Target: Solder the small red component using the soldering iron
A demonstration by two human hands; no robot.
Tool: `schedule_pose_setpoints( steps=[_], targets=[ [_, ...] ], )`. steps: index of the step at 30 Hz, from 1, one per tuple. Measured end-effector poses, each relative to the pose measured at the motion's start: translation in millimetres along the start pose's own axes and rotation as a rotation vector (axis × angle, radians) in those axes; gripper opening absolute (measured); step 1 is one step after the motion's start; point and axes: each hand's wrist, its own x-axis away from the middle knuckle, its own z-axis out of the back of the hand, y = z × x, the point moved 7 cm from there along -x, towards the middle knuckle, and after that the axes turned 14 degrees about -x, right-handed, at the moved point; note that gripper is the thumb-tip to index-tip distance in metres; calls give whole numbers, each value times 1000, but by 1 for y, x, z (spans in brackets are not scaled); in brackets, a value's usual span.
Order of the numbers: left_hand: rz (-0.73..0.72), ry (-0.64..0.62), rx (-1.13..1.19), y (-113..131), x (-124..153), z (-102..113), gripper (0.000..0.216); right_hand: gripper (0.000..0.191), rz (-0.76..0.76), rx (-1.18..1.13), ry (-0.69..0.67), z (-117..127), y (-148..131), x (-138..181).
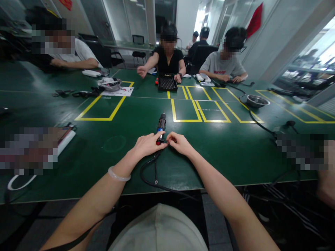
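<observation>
A slim electric screwdriver (162, 122) with a dark body, a blue band and a red part near its rear lies on the green table, its thin tip pointing away from me. My left hand (148, 144) is closed around its rear end, fingers and thumb on either side. Just to the right, my right hand (179, 142) is curled with thumb and fingertips together, close to the left fingertips and the tool's rear. Whatever is between those right fingertips is too small to make out. A black cable (142, 172) loops below the hands toward the table's front edge.
Yellow tape outlines (187, 121) mark the green table (104, 174). A metal bowl (258, 101) stands at the right, another bowl (110, 84) with things in it at the far left. Across the table a person sits behind a black tray (168, 83); other people sit nearby.
</observation>
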Motion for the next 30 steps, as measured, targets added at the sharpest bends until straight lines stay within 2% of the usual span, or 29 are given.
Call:
schedule_pose_setpoints(
  steps=[13, 19, 25, 30],
  targets=[
    [-16, -35, -23, -3, 1, 4, 74, 13, 0, 2, 0, 1, -1, 0],
    [-4, -40, -95, -14, 4, 3, 74, 14, -5, 12, 1, 3, 0, 0],
    [59, -41, -141, -47, 12, -2, 77, 14, -14, 39, 1, 4, -2, 0],
    [131, -71, -129, -94, 19, -7, 82, 14, -12, 48, 3, 5, -5, 0]
  ],
)
